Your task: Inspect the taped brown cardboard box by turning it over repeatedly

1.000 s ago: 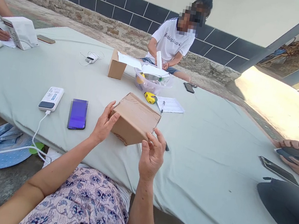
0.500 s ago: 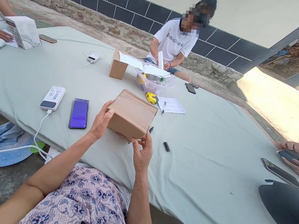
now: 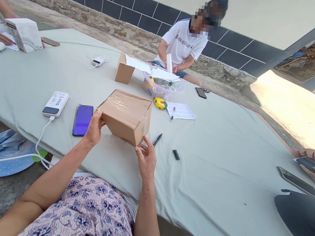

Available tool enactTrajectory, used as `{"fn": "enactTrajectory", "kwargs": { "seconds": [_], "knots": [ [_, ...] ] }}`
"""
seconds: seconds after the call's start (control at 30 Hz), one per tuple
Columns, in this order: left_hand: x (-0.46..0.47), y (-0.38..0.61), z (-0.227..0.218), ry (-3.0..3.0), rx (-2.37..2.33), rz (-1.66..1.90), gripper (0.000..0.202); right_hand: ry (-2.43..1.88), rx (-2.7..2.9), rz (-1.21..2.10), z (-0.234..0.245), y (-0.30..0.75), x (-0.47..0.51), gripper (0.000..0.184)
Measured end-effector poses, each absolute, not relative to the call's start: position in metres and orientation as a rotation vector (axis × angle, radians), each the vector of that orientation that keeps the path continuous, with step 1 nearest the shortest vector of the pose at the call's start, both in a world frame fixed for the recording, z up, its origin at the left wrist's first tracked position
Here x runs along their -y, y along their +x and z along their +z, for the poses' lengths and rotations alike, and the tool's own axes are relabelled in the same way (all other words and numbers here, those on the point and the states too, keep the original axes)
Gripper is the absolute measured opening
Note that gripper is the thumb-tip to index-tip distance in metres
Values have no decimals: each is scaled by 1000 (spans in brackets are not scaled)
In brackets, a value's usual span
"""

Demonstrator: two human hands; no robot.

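A brown cardboard box (image 3: 125, 108) with shiny clear tape on its top is held tilted between both my hands, over the near side of the cloth-covered table (image 3: 218, 152). My left hand (image 3: 94, 128) grips its left end, thumb on the near edge. At the lower right corner, my right hand (image 3: 147, 154) pinches the box between thumb and fingers. Just right of that hand lie an uncapped black marker (image 3: 157, 139) and its black cap (image 3: 176, 155). A phone with a purple screen (image 3: 83, 120) rests by my left hand.
Beyond the box are a yellow tape measure (image 3: 160, 103), a paper with a pen (image 3: 181, 111), a clear plastic basin (image 3: 162, 90) and a small carton (image 3: 124, 73). A white power bank (image 3: 55, 104) with a cable lies left. Other people sit around the table.
The box has moved left and turned, so its taped top and right end now show. My left hand has shifted left and down with it. More of the marker is visible.
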State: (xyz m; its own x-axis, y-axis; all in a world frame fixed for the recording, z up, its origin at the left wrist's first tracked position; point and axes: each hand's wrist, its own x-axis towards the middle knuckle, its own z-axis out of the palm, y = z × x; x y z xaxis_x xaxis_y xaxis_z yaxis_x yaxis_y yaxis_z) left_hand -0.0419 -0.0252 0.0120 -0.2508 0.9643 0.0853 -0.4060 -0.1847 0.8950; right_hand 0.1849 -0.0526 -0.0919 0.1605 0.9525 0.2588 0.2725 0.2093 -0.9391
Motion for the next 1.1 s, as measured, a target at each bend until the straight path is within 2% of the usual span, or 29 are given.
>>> {"fn": "enactTrajectory", "kwargs": {
  "seconds": [0.3,0.57,0.83,1.1],
  "knots": [
    [27,-38,7,703,-887,1547,52,-1260,1237,615,-73,193,59,57],
    [22,-32,-18,470,-840,1373,42,-1245,1232,422,-58,202,66,51],
    [17,-35,-29,325,-808,1309,37,-1221,1293,383,-54,198,67,45],
    [17,-37,-34,233,-802,1231,35,-1242,1331,367,-50,194,67,47]
  ]
}}
